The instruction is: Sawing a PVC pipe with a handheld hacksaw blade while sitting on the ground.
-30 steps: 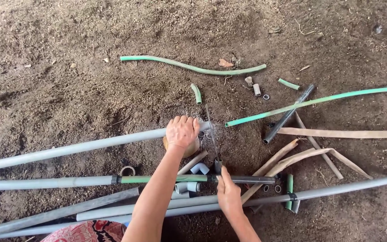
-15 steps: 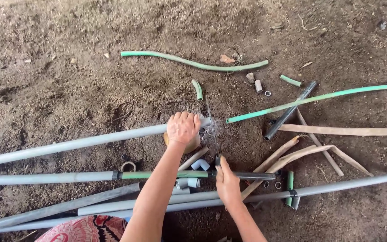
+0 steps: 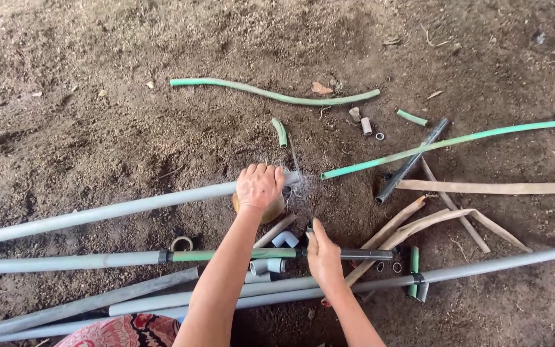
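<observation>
Head cam looked straight down at a dirt floor [image 3: 97,77] with a whole mess of tubing on it. Biggest thing was the long grey pipe [image 3: 110,211] running from the left edge up to the middle, and your left hand [image 3: 259,186] was clamped over its end, fingers curled down on top. A tan round block [image 3: 270,212] sat right under that hand, mostly hidden. Next down, more grey pipes [image 3: 65,262] lay side by side near the bottom, one with a green sleeve [image 3: 226,255] pushed onto it. A long green hose [image 3: 457,142] ran off to the right and a curved green hose [image 3: 271,94] lay farther up. Flat tan strips [image 3: 483,187] crossed over on the right. Your right hand [image 3: 324,257] was wrapped around a thin saw [image 3: 300,186], blade pointing up toward the pipe end, just beside your left fingers. Small grey elbow fittings [image 3: 284,239] sat between your arms.
</observation>
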